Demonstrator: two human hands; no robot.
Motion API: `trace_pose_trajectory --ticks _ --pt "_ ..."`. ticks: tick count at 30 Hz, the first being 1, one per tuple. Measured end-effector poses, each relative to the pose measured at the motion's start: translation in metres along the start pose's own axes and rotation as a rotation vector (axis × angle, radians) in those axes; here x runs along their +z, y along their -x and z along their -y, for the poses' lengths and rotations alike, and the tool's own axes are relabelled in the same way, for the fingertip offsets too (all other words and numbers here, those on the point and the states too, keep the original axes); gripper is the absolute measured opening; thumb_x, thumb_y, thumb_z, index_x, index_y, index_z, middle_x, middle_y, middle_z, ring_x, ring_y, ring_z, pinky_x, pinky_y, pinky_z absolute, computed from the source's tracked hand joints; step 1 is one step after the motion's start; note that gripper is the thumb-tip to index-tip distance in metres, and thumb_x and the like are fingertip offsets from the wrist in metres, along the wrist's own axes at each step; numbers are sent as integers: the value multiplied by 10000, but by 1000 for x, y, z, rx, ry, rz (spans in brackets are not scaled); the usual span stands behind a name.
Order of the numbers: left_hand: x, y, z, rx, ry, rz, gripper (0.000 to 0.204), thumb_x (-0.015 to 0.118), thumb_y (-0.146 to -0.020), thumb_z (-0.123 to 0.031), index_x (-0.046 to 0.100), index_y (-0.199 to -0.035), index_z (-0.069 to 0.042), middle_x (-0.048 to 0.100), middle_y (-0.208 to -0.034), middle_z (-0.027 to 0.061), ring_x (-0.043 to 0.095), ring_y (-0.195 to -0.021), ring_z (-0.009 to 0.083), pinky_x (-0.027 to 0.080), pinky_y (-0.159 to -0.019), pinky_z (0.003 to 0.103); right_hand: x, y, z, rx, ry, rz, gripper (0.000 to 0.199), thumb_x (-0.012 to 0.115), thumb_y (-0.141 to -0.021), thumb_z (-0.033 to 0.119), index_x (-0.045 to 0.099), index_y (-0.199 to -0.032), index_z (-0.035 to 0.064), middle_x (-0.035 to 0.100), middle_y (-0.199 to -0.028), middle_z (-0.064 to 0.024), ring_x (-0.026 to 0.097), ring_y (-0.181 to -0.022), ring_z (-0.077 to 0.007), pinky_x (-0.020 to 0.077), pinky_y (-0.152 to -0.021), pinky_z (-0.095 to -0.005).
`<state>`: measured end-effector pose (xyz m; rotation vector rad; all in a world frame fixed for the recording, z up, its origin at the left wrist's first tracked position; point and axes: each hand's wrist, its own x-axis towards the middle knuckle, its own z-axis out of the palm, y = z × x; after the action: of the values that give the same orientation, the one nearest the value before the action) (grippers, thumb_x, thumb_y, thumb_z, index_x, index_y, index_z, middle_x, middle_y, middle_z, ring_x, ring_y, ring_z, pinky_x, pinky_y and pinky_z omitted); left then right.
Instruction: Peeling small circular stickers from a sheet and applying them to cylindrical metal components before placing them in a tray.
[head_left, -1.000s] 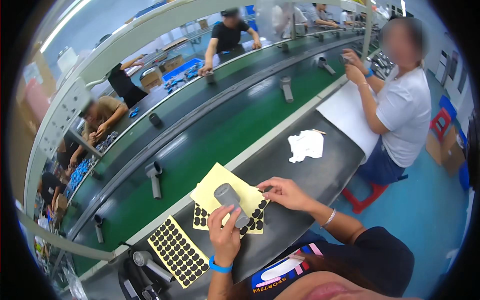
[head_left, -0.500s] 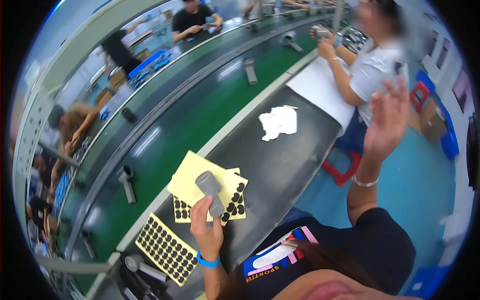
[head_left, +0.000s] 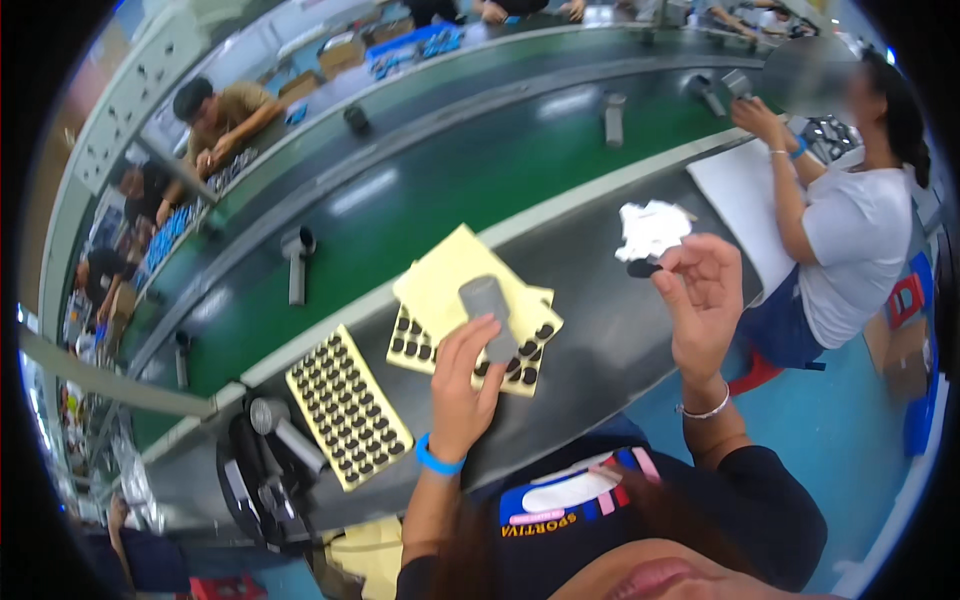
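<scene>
My left hand (head_left: 463,382) is closed round the handle of a grey hair dryer (head_left: 484,298). The dryer lies over a stack of pale yellow sheets; the top yellow sheet (head_left: 440,272) is plain, while black pads show along the edges of those below. Out to the right, my right hand (head_left: 706,300) pinches a small black pad (head_left: 645,269) between thumb and fingertips, held above the dark bench. Left of the stack lies another yellow sheet (head_left: 346,408) with rows of black kidney-shaped pads.
A crumpled white cloth (head_left: 652,228) lies beyond my right hand. Past the bench runs a green conveyor (head_left: 400,215) carrying grey hair dryers (head_left: 297,268). Black cables and a grey dryer (head_left: 285,430) sit at the left. A co-worker in white (head_left: 855,210) sits at the right.
My right hand has come down from its raised place at the right; the pad in its fingers now shows. The view has turned left. My left hand still holds the dryer.
</scene>
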<state>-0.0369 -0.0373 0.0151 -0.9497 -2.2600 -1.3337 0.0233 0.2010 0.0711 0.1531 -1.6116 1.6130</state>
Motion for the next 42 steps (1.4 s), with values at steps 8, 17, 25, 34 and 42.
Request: trace_pose_trajectory --ticks 8,17,25,34,42 --pt "13 -3 4 -21 46 -60 424 719 -714 13 619 -1124 -21 626 -1154 141 586 -1056 309 454 -908 378 33 20 -23 77 96 321 88 639 -829 -37 591 -902 -25 580 -918 -79 526 -821 -141 430 -758 -247" --pt "9 -4 3 -100 101 -80 521 723 -671 70 645 -1166 -69 630 -1163 106 621 -737 147 503 -612 236 53 21 -25 201 72 530 154 606 -859 -48 545 -995 -7 570 -919 -77 558 -900 -150 430 -791 -245" --pt "13 3 3 -309 586 -70 463 653 -752 120 615 -1193 -13 585 -1198 139 644 -855 156 588 -761 274 64 29 -34 412 -160 453 382 575 -855 -113 365 -1135 39 583 -885 -95 611 -1036 -231 470 -873 -281" --pt "12 3 7 -313 787 -3 447 653 -807 82 577 -1240 5 523 -1283 133 611 -897 145 571 -791 262 63 33 -38 406 -155 411 380 583 -844 -122 360 -1106 40 586 -905 -115 611 -1039 -236 507 -828 -265" --pt "14 3 5 -335 749 -11 388 636 -845 39 587 -1229 8 545 -1267 124 612 -874 128 554 -757 250 62 32 -37 407 -133 410 375 591 -839 -122 365 -1091 39 588 -930 -121 611 -1041 -227 514 -821 -257"
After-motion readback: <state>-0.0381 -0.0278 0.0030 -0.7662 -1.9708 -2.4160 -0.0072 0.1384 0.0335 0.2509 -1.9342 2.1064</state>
